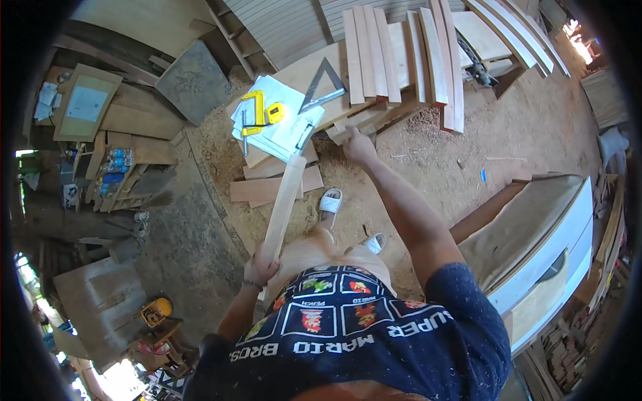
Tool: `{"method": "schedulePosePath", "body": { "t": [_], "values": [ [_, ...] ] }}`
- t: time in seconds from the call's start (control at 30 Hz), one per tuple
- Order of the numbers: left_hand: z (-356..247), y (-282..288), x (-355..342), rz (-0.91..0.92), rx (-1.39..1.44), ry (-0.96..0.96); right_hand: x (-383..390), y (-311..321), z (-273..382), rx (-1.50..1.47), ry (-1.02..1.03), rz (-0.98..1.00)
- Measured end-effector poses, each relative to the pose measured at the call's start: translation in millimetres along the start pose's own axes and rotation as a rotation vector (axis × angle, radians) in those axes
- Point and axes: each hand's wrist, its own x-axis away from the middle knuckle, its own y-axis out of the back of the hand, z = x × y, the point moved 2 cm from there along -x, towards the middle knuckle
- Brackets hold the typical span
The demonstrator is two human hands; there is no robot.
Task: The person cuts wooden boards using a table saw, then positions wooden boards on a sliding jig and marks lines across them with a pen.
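Observation:
My left hand (261, 271) grips a long pale wooden board (283, 214) near its lower end; the board rises toward the bench. My right hand (359, 148) is out at the front edge of the bench, fingers curled beside a short wood piece (366, 121); whether it grips it is unclear. On the bench (297, 70), white papers (286, 137) lie under a yellow C-clamp (255, 117) and a yellow tape measure (274, 113), beside a triangular square (319, 92).
Several curved planks (361, 53) lie across the bench. Loose boards (251, 190) lie below it by my sandalled feet. A white wooden cabinet-like piece (542, 260) stands at right. Shelves with bottles (117, 167), panels (190, 83) and a yellow tool (155, 311) are at left.

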Motion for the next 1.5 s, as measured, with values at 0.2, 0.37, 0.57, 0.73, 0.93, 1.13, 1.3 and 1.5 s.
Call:
{"method": "schedulePosePath", "body": {
  "t": [0.2, 0.37, 0.57, 0.73, 0.93, 1.13, 1.3, 1.5],
  "values": [
    [12.5, 28.5, -13.5, 0.023, 0.093, 0.112, -112.7, 3.1, -4.5, 0.127, -0.195, -0.075],
    [17.6, 48.6, -22.7, 0.051, 0.1, 0.228, -101.0, 5.4, 36.9, 0.279, -0.235, -0.143],
    [33.0, 58.6, -47.5, -0.076, 0.135, 0.015, -134.3, 12.5, 36.2, 0.414, -0.216, -0.13],
    [12.5, 86.2, -81.9, -0.016, 0.139, -0.11, -132.2, 5.7, 9.8, 0.356, -0.297, -0.149],
    [-27.5, 78.8, -129.0, 0.033, 0.221, -0.249, 7.8, -43.8, -40.5, 0.289, -0.285, 0.194],
    [-80.1, 44.7, -130.6, 0.166, 0.143, -0.562, 270.6, -93.1, -84.3, -0.336, -0.495, 0.262],
    [-202.0, -6.1, -84.9, 0.428, -0.115, -0.9, 472.5, -100.3, -119.2, -0.3, -0.316, -0.337],
    [-335.1, -115.0, 33.5, 0.549, -0.296, -1.738, 660.2, -2.2, -58.3, 0.398, -0.098, -1.108]
  ]
}}
